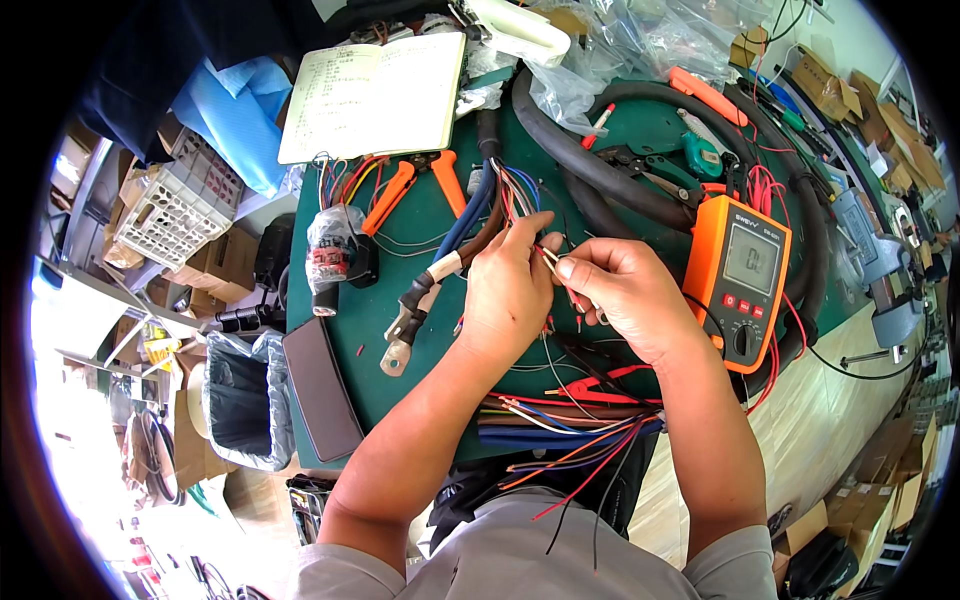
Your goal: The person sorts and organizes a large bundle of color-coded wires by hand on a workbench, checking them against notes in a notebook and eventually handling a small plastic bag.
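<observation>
Red and white wires (547,257) sit between the left hand (510,282) and right hand (632,292), both hands grasping them.

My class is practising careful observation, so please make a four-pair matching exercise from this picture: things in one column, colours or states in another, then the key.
Things
1. Right hand
2. Multimeter
3. Notebook
4. Crate

Colours or states
A. Lying open
B. White, full of holes
C. Pinching thin wires
D. Mostly orange

Right pairs: 1-C, 2-D, 3-A, 4-B
</observation>
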The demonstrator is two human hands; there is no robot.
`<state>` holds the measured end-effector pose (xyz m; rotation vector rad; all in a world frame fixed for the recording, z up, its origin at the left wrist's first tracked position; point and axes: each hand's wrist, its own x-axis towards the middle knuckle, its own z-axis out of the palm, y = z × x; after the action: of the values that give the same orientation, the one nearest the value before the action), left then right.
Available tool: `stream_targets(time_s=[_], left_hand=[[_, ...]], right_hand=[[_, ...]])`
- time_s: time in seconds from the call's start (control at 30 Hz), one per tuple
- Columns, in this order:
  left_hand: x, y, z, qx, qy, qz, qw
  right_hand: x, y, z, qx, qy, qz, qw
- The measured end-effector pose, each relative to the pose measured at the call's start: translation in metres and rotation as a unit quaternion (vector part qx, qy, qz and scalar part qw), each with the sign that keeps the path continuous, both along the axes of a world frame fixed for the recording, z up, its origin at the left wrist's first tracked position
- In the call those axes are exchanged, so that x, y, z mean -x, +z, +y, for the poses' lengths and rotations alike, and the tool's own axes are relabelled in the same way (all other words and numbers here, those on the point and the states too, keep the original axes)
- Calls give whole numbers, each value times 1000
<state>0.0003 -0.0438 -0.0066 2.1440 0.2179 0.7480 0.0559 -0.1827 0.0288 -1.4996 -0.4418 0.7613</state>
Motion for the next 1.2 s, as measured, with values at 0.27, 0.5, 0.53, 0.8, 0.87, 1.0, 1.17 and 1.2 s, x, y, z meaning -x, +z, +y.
stream_targets(time_s=[0.27,0.5,0.53,0.8,0.87,1.0,1.17,1.2], left_hand=[[-1,2,6,221,-67,67,971],[-1,6,15,263,-142,66,952],[-1,6,16,280,-149,69,946],[1,14,17,391,-175,102,898],[2,15,17,403,-178,102,892],[4,20,21,354,-152,97,918],[14,36,39,113,-2,101,988],[17,39,41,90,13,107,990]], right_hand=[[2,6,0,19,-86,24,996],[2,-1,3,93,-35,-51,994],[3,-3,3,79,-31,-48,995],[5,-10,9,107,29,-87,990],[2,-17,10,108,22,-63,992],[3,-12,10,129,-37,-47,990],[-9,-11,1,140,-37,-74,987],[-11,-11,0,153,-39,-91,983]])
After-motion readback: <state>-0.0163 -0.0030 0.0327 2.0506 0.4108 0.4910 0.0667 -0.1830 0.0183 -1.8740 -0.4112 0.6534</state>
